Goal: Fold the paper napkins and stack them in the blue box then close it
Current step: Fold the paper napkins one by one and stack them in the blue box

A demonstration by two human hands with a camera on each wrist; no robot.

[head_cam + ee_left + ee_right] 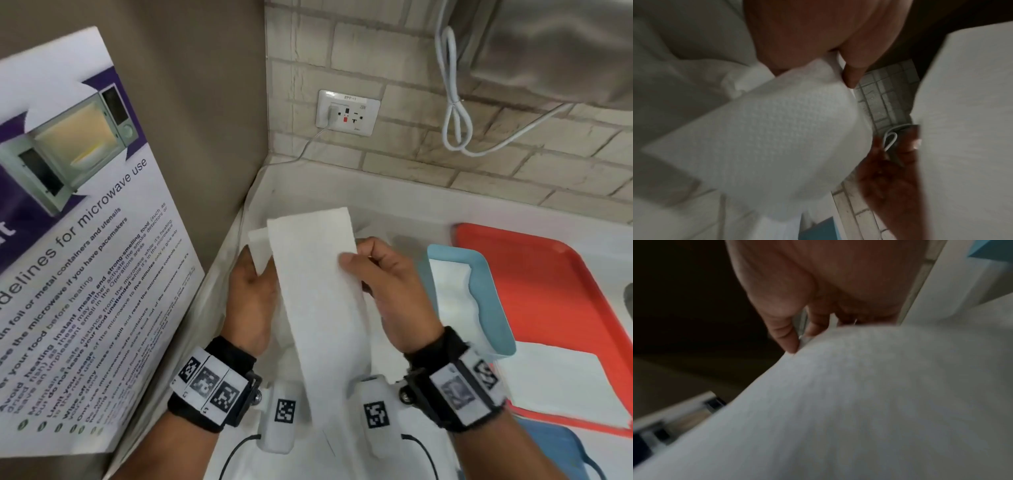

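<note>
White napkin (318,291) hangs lifted off the counter, pinched by my right hand (387,291) at one edge and my left hand (253,294) at a second flap. I should match corners before creasing. Right of my hands, the box (479,294) sits open.

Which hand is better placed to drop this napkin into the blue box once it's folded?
Probably the right hand: it pinches the napkin and sits beside the blue box, while the left hand is across the napkin from it.
</note>
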